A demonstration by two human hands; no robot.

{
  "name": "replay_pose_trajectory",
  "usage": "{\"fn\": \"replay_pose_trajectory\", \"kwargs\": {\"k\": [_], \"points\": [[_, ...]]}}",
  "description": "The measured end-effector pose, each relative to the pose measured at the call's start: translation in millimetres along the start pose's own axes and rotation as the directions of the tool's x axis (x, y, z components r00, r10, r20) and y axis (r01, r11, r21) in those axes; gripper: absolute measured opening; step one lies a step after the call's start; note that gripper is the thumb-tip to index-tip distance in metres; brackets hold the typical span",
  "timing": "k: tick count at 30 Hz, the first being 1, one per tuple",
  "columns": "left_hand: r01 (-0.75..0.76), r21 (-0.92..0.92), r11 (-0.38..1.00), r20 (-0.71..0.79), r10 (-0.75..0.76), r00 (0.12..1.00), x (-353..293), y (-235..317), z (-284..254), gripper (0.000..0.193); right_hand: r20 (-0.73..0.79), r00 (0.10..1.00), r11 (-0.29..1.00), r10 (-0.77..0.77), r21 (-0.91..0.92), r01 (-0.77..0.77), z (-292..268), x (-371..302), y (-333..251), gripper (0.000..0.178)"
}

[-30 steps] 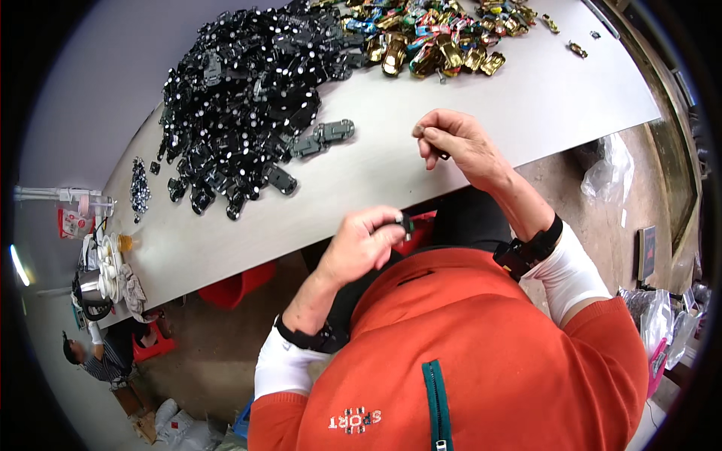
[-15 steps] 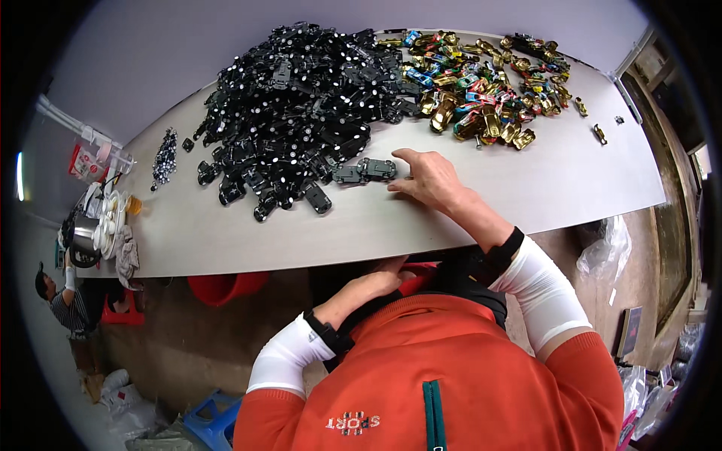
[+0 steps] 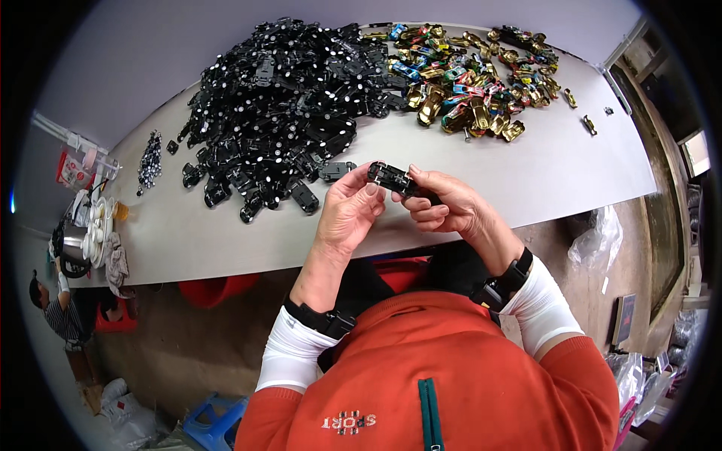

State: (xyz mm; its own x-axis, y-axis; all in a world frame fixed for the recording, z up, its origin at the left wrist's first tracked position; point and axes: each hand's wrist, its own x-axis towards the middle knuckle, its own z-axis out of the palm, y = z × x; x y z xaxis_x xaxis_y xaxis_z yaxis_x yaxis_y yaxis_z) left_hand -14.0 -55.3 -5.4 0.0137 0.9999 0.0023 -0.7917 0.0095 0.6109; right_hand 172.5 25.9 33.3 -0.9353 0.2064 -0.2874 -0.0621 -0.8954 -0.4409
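Above the table's near edge, a black toy car chassis (image 3: 389,177) is held level between my two hands. My right hand (image 3: 451,204) grips its right end, thumb on top and fingers curled below. At its left end, the thumb and forefinger of my left hand (image 3: 347,214) close on it. Just behind my left fingertips, a grey-black chassis (image 3: 337,171) lies flat on the table. A tall heap of black toy car chassis (image 3: 278,113) with small white wheel hubs rises behind. Gold and coloured toy car bodies (image 3: 477,90) form a pile to its right.
Small silvery parts (image 3: 150,164) lie at the left of the grey table (image 3: 195,244). Beyond are a steel pot (image 3: 74,248), white dishes (image 3: 98,229) and a person (image 3: 60,312). A red tub (image 3: 214,289) and a blue stool (image 3: 214,422) stand below; a plastic bag (image 3: 600,239) hangs right.
My right hand has picked up a chassis from beside the heap and lifted it toward me. My left hand has come up from below the table edge and taken its left end.
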Motion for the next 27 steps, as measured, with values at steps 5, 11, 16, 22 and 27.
{"fn": "replay_pose_trajectory", "kwargs": {"k": [5,11,16,22,27], "points": [[0.059,-0.097,0.994,0.163,-0.042,0.986,15,-17,8,0.039,-0.016,1.000,0.986,0.001,0.164,0.002,-7,-1,21,0.041],[-0.024,-0.133,0.991,-0.052,0.017,0.999,1,-19,-9,0.037,-0.193,0.693,0.270,-0.695,-0.963,0.003,-18,-18,-8,0.019],[-0.032,-0.116,0.993,0.001,0.032,0.999,1,-26,-3,0.037,-0.101,0.068,0.079,-0.993,-0.959,-0.271,-94,-66,-88,0.018],[-0.099,-0.075,0.992,-0.047,0.096,0.994,-3,-28,-2,0.030,-0.160,0.092,0.095,-0.983,-0.868,-0.488,-96,-50,-117,0.023],[-0.054,-0.089,0.995,-0.026,0.052,0.998,-7,-25,-9,0.027,-0.478,0.624,0.786,-0.618,-0.394,0.477,-70,-71,-107,0.007]]}}
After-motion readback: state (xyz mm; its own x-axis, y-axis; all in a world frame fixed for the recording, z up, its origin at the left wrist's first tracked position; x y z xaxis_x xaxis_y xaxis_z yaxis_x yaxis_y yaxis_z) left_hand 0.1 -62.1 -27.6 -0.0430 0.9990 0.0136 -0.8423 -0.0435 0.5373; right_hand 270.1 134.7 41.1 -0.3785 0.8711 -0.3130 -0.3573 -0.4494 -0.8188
